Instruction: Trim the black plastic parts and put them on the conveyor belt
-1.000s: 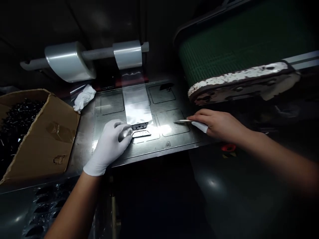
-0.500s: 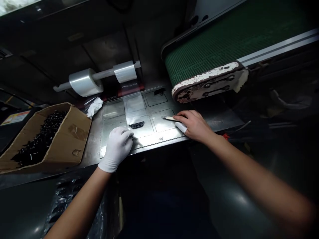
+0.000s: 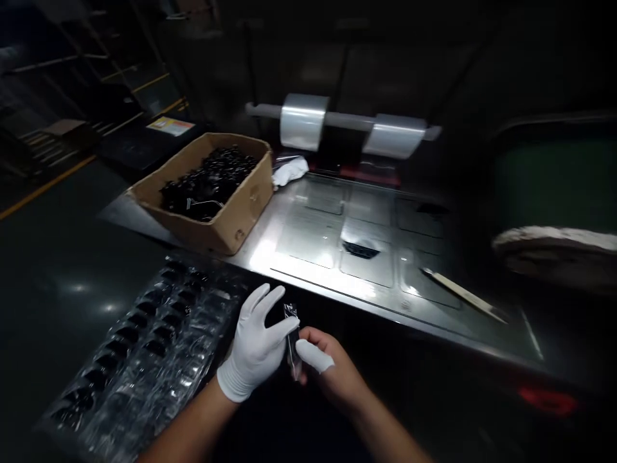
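A small black plastic part with shiny clear film on it is held upright in front of me, below the table edge. My right hand pinches it between a white-covered thumb and the fingers behind. My left hand, in a white glove, has its thumb against the part's upper side while its other fingers stand spread. On the metal plate lies another dark part, at the loose end of the clear film. To the right rests a cutter knife with a pale handle, touched by neither hand.
A cardboard box full of black parts stands at the left. Two clear film rolls hang on a rod behind the plate. Clear trays with dark parts lie lower left. A green conveyor is at the right.
The view has swung left. My right hand has let go of the cutter knife. Both hands have come together off the plate, at a film-covered black part.
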A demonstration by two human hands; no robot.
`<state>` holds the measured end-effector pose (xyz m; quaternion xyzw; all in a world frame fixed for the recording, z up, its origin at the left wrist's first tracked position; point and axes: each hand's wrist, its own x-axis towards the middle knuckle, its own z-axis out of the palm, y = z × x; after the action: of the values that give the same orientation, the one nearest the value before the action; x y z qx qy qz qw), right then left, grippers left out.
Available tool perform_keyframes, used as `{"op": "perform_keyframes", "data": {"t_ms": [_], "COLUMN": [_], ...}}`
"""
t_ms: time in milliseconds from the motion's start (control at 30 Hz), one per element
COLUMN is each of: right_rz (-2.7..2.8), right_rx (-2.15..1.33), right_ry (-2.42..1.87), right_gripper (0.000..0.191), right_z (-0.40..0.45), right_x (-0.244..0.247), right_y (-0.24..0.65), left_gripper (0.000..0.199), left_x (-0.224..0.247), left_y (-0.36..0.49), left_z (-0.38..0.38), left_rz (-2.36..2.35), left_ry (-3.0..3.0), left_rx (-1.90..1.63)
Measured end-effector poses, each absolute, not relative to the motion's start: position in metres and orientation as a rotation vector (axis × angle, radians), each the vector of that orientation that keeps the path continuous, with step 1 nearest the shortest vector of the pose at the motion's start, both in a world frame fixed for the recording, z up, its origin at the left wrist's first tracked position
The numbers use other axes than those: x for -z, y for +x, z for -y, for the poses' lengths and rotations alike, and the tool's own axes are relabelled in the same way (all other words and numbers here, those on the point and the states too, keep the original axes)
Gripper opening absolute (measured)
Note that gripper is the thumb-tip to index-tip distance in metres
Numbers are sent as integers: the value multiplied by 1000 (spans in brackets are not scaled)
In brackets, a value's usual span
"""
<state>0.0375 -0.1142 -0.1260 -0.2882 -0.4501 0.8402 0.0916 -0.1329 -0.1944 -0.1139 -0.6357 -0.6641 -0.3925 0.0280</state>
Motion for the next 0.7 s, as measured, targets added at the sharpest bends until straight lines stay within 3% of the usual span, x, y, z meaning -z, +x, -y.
{"op": "perform_keyframes", "data": {"t_ms": [200, 300, 367, 500, 600, 700], "right_rz": [1780, 2104, 2297, 2582, 2686, 2735], "right_rx": [-2428, -2321, -2271, -2182, -2147, -2142], "right_ry": [-1059, -943, -823, -689, -739, -809], "right_gripper": [34, 31, 28, 35, 48, 48], "right_z": [105, 107, 110, 111, 108, 102], "right_x": [131, 140, 146, 163, 183, 202], "right_y": [8, -13, -25, -35, -28, -12], "left_gripper": [49, 20, 11, 19, 23, 28], "left_x": [122, 125, 129, 144, 155, 158], "left_y": [-148, -154, -159, -190, -232, -273], "left_z": [229, 241, 250, 286, 339, 393], "left_rz": [2859, 2984, 3033, 3143, 3170, 3125], "left_ry": [-1172, -972, -787, -323, 66, 277], "left_rx": [2183, 2362, 2425, 2328, 2002, 1647]}}
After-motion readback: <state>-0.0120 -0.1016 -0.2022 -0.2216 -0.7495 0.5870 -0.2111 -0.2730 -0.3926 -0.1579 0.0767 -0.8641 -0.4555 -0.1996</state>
